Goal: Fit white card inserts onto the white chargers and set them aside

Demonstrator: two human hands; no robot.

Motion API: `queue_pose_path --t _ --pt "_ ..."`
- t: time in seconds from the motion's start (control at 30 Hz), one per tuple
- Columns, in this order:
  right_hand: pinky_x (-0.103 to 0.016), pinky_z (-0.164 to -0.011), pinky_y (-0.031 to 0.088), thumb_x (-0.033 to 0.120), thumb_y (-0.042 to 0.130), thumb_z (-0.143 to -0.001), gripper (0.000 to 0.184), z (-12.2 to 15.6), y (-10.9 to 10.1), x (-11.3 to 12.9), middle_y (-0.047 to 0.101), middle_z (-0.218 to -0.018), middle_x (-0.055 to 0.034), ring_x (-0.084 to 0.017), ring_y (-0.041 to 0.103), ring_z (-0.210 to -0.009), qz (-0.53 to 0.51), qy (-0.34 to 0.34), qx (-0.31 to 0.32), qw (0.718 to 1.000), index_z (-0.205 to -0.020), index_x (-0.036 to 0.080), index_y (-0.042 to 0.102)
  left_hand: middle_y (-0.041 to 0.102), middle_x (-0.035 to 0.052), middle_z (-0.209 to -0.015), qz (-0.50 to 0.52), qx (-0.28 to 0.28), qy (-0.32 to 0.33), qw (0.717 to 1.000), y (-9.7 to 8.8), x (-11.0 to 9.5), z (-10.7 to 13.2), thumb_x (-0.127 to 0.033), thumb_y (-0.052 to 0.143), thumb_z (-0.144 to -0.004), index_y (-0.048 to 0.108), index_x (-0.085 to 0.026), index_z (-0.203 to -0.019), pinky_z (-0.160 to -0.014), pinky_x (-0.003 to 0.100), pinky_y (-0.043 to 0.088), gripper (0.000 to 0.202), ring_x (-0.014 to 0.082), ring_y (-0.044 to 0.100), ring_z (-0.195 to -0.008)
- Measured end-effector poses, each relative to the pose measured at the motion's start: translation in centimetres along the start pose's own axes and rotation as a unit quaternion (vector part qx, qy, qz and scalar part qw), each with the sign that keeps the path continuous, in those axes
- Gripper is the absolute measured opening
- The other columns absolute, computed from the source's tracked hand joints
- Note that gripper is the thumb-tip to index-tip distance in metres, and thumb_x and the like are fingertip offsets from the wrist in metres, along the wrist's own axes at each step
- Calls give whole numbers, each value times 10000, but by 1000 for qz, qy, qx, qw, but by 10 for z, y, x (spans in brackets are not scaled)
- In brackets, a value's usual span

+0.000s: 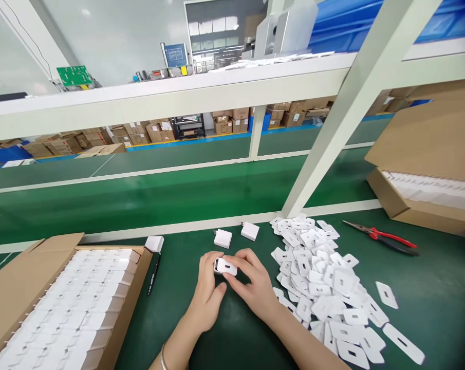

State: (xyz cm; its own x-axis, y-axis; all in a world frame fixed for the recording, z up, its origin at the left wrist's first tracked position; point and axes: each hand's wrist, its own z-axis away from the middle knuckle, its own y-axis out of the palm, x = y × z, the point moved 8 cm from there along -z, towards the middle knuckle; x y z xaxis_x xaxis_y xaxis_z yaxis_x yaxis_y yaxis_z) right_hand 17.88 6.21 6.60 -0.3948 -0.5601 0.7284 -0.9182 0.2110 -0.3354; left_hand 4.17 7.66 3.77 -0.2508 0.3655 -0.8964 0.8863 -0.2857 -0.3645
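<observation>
Both my hands meet over the green mat near its front edge. My left hand (208,293) and my right hand (255,282) together pinch a small white charger block (225,266) with a white flat piece with a slot on its top face. Just beyond lie two more white charger blocks (223,238) (249,230). To the right of my right hand spreads a heap of flat white slotted pieces (320,277).
An open cardboard box (28,288) full of white blocks stands at the left, a black pen (153,275) and a white block (154,243) beside it. Red-handled pliers (382,238) lie at the right, near another cardboard box (421,205). A white frame post (332,139) rises behind the heap.
</observation>
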Motion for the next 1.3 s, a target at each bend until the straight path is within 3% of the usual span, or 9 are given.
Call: queue_pose_path --t 0.2,0.4,0.5,0.67,0.77,0.83,1.03,1.17,1.3 --pt "-339 -655 547 247 686 -944 320 2 -1 2 536 -963 -35 -182 599 -793 0 6 -24 1000 -1252 332 700 476 119 -1330 86 -32 -8 996 4 7 3 -510 319 -1058 479 -261 -1368 -1081 492 427 428 300 478 -1260" --pt "-369 -704 555 206 662 -939 439 6 8 10 532 -1010 -47 -188 588 -803 3 2 7 1000 -1345 372 652 547 97 -1243 122 -87 -47 988 -1 13 2 -453 343 -1087 554 -252 -1209 -925 383 516 316 222 588 -1066" --pt "-395 -824 574 239 684 -908 563 10 16 0 530 -1108 -56 -199 605 -897 -87 76 32 993 -1440 367 549 574 90 -1173 153 -116 -47 980 -5 16 0 -429 351 -1092 565 -234 -1157 -836 349 532 296 198 616 -969" --pt "-398 -854 579 480 582 -977 350 22 42 -30 582 -1084 -51 -191 631 -897 -296 282 66 910 -1264 280 563 564 102 -1198 115 -147 28 982 -9 10 3 -391 349 -1096 559 -241 -1185 -900 373 530 273 226 590 -1120" --pt "-360 -788 578 586 637 -925 393 23 54 -33 618 -1075 -49 -199 652 -908 -376 328 91 862 -1134 257 589 537 103 -1258 94 -137 39 985 -6 8 5 -362 351 -1097 539 -261 -1228 -921 378 540 251 220 582 -1154" --pt "-348 -799 573 575 722 -870 419 20 53 -33 628 -1086 -43 -200 660 -935 -398 332 79 851 -1114 258 597 535 105 -1278 89 -129 37 987 -5 7 5 -371 347 -1096 537 -269 -1228 -951 397 543 253 226 577 -1186" --pt "-362 -866 562 467 797 -841 418 11 33 -35 638 -1030 -29 -197 656 -953 -364 280 26 888 -1164 281 608 439 119 -1454 21 -67 -1 998 -5 8 -3 -505 289 -1084 571 -311 -1375 -1083 485 486 449 279 484 -1357" --pt "-377 -891 567 412 798 -843 416 10 26 -31 600 -1075 -34 -208 654 -991 -287 256 31 923 -1198 289 621 596 112 -1192 30 -42 24 998 -7 6 -8 -505 309 -1081 630 -278 -1327 -916 413 530 464 258 609 -1084" --pt "-376 -888 576 407 784 -851 408 11 29 -27 576 -1065 -29 -208 659 -981 -280 250 36 926 -1203 286 618 616 83 -1018 16 -75 42 996 -13 4 -7 -481 382 -1070 681 -242 -1211 -758 338 510 408 224 605 -883"
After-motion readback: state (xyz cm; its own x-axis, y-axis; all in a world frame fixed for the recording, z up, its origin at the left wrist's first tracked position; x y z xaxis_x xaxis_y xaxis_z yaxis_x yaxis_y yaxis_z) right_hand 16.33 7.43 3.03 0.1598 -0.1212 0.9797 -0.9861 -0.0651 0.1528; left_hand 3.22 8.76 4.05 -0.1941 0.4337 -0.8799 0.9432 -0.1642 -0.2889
